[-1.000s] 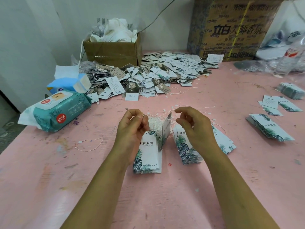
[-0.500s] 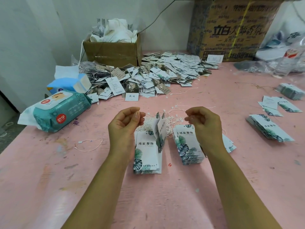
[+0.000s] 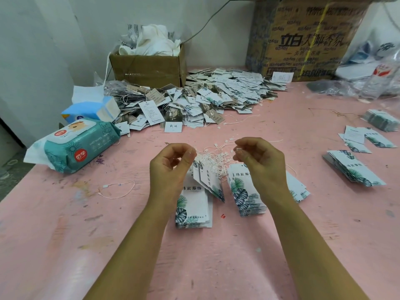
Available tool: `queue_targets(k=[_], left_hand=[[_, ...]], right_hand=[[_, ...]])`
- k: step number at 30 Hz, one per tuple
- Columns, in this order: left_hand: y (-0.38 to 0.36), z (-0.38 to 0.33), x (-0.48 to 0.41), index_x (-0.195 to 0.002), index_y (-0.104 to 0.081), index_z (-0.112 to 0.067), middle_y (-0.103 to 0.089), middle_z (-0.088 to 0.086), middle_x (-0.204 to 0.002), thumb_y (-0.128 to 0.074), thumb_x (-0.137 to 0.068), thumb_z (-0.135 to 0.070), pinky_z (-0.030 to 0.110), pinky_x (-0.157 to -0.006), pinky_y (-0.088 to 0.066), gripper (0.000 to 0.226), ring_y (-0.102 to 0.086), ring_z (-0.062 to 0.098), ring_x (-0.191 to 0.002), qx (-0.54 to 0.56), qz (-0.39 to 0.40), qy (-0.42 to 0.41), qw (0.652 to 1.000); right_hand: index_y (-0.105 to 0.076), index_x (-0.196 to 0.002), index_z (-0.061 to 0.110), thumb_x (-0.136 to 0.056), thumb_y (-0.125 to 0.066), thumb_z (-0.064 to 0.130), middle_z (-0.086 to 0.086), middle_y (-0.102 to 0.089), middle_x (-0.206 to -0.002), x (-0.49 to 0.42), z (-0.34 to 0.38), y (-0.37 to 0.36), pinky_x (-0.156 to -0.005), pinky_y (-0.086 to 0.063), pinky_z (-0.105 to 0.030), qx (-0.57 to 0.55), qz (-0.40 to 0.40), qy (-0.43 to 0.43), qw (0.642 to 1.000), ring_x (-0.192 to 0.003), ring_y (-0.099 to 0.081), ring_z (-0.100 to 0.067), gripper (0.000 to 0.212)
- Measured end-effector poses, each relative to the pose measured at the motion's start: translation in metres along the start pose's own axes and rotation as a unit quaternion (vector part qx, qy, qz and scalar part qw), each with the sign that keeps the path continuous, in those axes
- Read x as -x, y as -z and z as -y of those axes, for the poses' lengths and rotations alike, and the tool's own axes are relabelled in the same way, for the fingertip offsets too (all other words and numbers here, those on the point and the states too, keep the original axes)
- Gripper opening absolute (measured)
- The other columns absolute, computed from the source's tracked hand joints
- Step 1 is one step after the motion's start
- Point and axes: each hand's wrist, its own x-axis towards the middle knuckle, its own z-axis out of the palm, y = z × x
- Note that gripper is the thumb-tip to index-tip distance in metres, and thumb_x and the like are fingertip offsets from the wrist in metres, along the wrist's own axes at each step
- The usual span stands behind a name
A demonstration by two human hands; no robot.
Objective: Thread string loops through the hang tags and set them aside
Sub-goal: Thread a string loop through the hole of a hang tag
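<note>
Two white hang tags with green leaf print (image 3: 207, 180) hang tilted from a thin white string between my hands. My left hand (image 3: 171, 169) pinches one end of that string above a stack of the same tags (image 3: 192, 208). My right hand (image 3: 259, 163) pinches the other end, with its small white clasp at the fingertips, over a second stack (image 3: 246, 195). A tangle of loose string loops (image 3: 214, 159) lies on the pink table (image 3: 216, 256) just behind both hands.
A big heap of strung tags (image 3: 205, 98) fills the back of the table before a small cardboard box (image 3: 149, 68) and a large printed carton (image 3: 307, 37). A wet-wipes pack (image 3: 80, 146) lies left. More tag stacks (image 3: 355, 167) sit right. One loose loop (image 3: 116, 189) lies left.
Both hands rose and drew slightly apart, with the string taut between them. The two tags have tipped over to the right and now dangle lower between the stacks.
</note>
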Motion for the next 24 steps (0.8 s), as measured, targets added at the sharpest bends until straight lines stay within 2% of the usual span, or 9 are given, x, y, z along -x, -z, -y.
queue_targets(k=[2,3,5,7,10,14,18,24], left_hand=[[0.0,0.001,0.002,-0.07,-0.066,-0.03,-0.063,-0.015,-0.071,-0.067,-0.071,-0.033,0.029,-0.079,-0.044,0.004,-0.053,0.009,-0.077,-0.057,0.019,-0.008,0.998],[-0.001,0.001,0.003,-0.071,-0.064,-0.031,-0.062,-0.016,-0.073,-0.067,-0.075,-0.031,0.028,-0.08,-0.042,0.005,-0.052,0.005,-0.076,-0.093,0.03,-0.021,0.995],[-0.002,0.002,0.005,-0.075,-0.061,-0.033,-0.059,-0.013,-0.079,-0.067,-0.082,-0.021,0.017,-0.079,-0.037,0.016,-0.049,-0.005,-0.078,-0.16,0.05,-0.055,0.984],[-0.004,0.001,0.007,-0.077,-0.058,-0.036,-0.058,-0.018,-0.081,-0.066,-0.084,-0.017,0.007,-0.077,-0.033,0.021,-0.047,-0.009,-0.082,-0.211,0.072,-0.096,0.97],[-0.007,0.001,0.009,-0.079,-0.059,-0.028,-0.057,-0.031,-0.082,-0.059,-0.082,-0.023,0.018,-0.083,-0.035,0.005,-0.046,-0.001,-0.087,-0.258,0.108,-0.128,0.951],[-0.008,0.0,0.009,-0.083,-0.065,-0.01,-0.054,-0.024,-0.079,-0.057,-0.081,-0.022,0.033,-0.086,-0.036,0.015,-0.045,0.007,-0.089,-0.296,0.121,-0.15,0.936],[-0.007,0.0,0.009,-0.081,-0.065,-0.009,-0.053,-0.023,-0.078,-0.057,-0.08,-0.023,0.031,-0.084,-0.036,0.016,-0.043,0.005,-0.087,-0.305,0.12,-0.157,0.932],[-0.005,0.001,0.007,-0.079,-0.066,-0.011,-0.053,-0.023,-0.077,-0.059,-0.079,-0.024,0.031,-0.083,-0.034,0.015,-0.045,0.007,-0.087,-0.333,0.146,-0.169,0.916]], right_hand=[[-0.065,-0.084,0.023,-0.08,-0.059,-0.013,0.014,-0.068,-0.072,0.001,-0.001,-0.002,-0.073,-0.053,-0.02,0.005,0.01,0.004,1.0,-0.071,-0.063,-0.005,0.037],[-0.065,-0.084,0.023,-0.08,-0.06,-0.013,0.015,-0.068,-0.072,0.001,-0.001,-0.003,-0.073,-0.053,-0.019,0.005,0.016,0.005,1.0,-0.072,-0.063,-0.004,0.036],[-0.066,-0.082,0.024,-0.079,-0.062,-0.01,0.015,-0.068,-0.073,0.003,0.0,-0.007,-0.072,-0.051,-0.017,0.011,0.031,0.01,0.999,-0.072,-0.062,-0.003,0.034],[-0.067,-0.08,0.026,-0.079,-0.064,-0.007,0.014,-0.067,-0.074,0.006,0.0,-0.01,-0.071,-0.05,-0.02,0.033,0.054,0.023,0.998,-0.071,-0.06,-0.006,0.033],[-0.067,-0.079,0.027,-0.079,-0.065,-0.004,0.014,-0.065,-0.075,0.01,0.001,-0.015,-0.074,-0.049,-0.027,0.051,0.099,0.036,0.993,-0.074,-0.059,-0.009,0.031],[-0.066,-0.08,0.028,-0.08,-0.065,-0.002,0.017,-0.065,-0.076,0.011,0.003,-0.017,-0.072,-0.048,-0.022,0.072,0.129,0.058,0.987,-0.075,-0.059,-0.006,0.031],[-0.066,-0.081,0.028,-0.08,-0.066,-0.003,0.013,-0.064,-0.077,0.012,0.003,-0.016,-0.07,-0.05,-0.026,0.076,0.137,0.054,0.986,-0.074,-0.059,-0.008,0.031],[-0.064,-0.074,0.018,-0.077,-0.067,-0.007,0.012,-0.062,-0.061,0.008,0.002,-0.013,-0.063,-0.047,-0.017,0.055,0.16,-0.02,0.985,-0.06,-0.056,-0.003,0.026]])
